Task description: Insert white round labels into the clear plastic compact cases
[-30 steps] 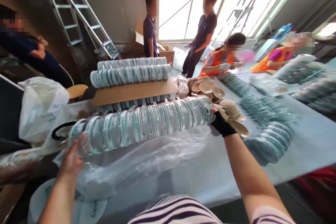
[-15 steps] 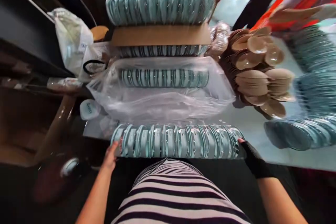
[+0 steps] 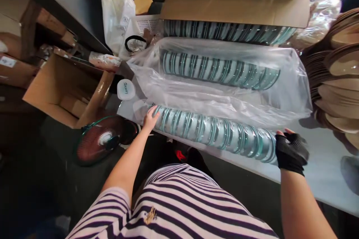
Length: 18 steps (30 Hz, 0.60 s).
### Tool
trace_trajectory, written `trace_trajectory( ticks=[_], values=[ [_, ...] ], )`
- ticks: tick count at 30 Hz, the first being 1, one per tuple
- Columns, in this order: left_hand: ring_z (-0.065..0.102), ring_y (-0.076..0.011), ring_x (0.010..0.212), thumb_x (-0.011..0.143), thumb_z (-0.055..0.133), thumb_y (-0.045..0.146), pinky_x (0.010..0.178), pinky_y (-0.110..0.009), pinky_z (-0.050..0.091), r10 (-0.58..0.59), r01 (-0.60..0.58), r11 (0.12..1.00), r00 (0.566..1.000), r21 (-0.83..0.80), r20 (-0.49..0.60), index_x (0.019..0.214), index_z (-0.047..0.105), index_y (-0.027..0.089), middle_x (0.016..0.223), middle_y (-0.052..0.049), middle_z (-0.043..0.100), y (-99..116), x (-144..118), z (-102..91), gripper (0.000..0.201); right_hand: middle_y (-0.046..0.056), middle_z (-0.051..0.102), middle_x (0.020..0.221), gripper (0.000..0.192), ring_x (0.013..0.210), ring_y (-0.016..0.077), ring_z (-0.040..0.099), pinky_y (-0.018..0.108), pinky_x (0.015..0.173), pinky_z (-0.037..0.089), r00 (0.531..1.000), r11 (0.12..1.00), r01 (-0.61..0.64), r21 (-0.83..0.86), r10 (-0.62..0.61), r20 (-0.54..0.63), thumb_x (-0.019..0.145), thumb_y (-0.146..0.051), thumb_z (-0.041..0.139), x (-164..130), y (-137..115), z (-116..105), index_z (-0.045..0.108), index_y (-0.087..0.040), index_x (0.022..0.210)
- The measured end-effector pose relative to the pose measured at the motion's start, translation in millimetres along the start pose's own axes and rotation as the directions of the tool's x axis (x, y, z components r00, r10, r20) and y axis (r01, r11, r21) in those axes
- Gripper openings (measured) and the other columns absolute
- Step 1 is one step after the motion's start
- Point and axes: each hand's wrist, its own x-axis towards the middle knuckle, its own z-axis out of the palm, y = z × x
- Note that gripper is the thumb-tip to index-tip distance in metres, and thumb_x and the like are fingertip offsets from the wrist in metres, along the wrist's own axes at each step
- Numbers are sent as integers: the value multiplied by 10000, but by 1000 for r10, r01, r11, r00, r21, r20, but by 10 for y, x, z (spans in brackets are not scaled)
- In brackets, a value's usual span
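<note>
A long row of clear plastic pieces [image 3: 206, 129], like stacked lids with greenish rims, lies along the table's near edge, slanting down to the right. My bare left hand [image 3: 150, 118] presses its left end with the fingers curled over it. At the opposite end my right hand [image 3: 292, 150], in a black fingerless glove, grips the row with its fingers partly hidden. Just beyond is an open clear plastic bag [image 3: 196, 99], with a similar row of clear pieces [image 3: 218, 69] inside it.
Behind the bag stands a cardboard box [image 3: 235, 9] holding more rows. Brown oval bowls [image 3: 340, 91] are stacked at the right. A white lid [image 3: 126, 89] lies at the left table corner. An open carton [image 3: 66, 93] and a fan [image 3: 98, 140] are lower left.
The view has swung left and closer, bringing the carton and fan into clear sight. Both hands remain at the ends of the row, which now appears tilted and lies on the table.
</note>
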Motion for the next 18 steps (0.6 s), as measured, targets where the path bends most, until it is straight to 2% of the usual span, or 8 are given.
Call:
trace_trajectory(
  ticks=[1, 2, 4, 6, 9, 12, 16, 18],
  values=[
    [459, -271, 1381, 796, 741, 325, 1205, -395, 277, 104, -105, 994, 993, 26, 56, 1164, 707, 209, 1393, -91, 597, 59, 114, -4, 388, 206, 709, 1084, 520, 1031, 340, 651, 454, 874, 496, 997, 998, 50, 34, -52, 62, 868, -512, 427, -65, -353, 1, 673, -160, 1160],
    [434, -268, 1402, 820, 715, 347, 1212, -402, 261, 181, -187, 982, 976, 40, 119, 1180, 703, 216, 1432, -90, 565, 119, 267, 9, 384, 167, 727, 1027, 442, 960, 292, 668, 393, 840, 505, 973, 991, 106, 86, -122, 197, 871, -470, 437, -153, -760, 29, 700, -178, 1074],
    [378, -260, 1443, 861, 663, 365, 1219, -415, 235, 235, -247, 969, 945, 26, 226, 1245, 669, 225, 1504, -82, 491, 232, 657, 83, 408, 139, 732, 998, 359, 932, 242, 669, 316, 829, 494, 849, 943, 314, 114, -332, 411, 873, -401, 469, -387, -1669, 167, 720, -167, 979],
    [316, -257, 1476, 881, 631, 346, 1224, -423, 206, 206, -216, 976, 930, -1, 305, 1326, 608, 207, 1557, -93, 414, 317, 1055, 191, 467, 112, 729, 1035, 323, 971, 226, 665, 284, 838, 480, 680, 844, 526, 106, -493, 543, 890, -353, 476, -647, -2566, 403, 735, -179, 973],
    [303, -256, 1481, 885, 616, 312, 1229, -418, 188, 156, -149, 988, 917, -46, 367, 1380, 553, 170, 1558, -126, 405, 304, 1342, 292, 518, 127, 714, 1113, 387, 1000, 240, 670, 293, 830, 481, 523, 720, 694, 5, -509, 684, 945, -380, 419, -945, -3594, 825, 738, -191, 1053],
    [321, -237, 1474, 909, 583, 377, 1225, -396, 213, 181, -138, 979, 929, -152, 323, 1428, 498, 202, 1558, -101, 415, 55, 1070, 261, 554, 146, 702, 1157, 409, 1012, 269, 677, 324, 807, 507, 443, 664, 743, -80, -398, 803, 939, -419, 437, -1050, -4141, 1164, 715, -196, 1139],
    [369, -241, 1449, 941, 472, 552, 1203, -416, 275, 6, 80, 976, 921, -204, 390, 1437, 477, 234, 1532, -97, 455, -377, 380, 188, 589, 160, 728, 1075, 332, 967, 269, 691, 339, 792, 527, 357, 635, 769, -75, -329, 874, 866, -306, 554, -1038, -4448, 1397, 735, -156, 1100],
    [380, -251, 1443, 951, 411, 593, 1199, -427, 286, -37, 125, 973, 915, -193, 401, 1425, 488, 236, 1515, -102, 474, -470, 186, 189, 598, 169, 734, 1043, 306, 949, 272, 691, 353, 799, 531, 304, 612, 790, -50, -319, 898, 832, -256, 602, -1053, -4553, 1434, 745, -127, 1069]
  ],
)
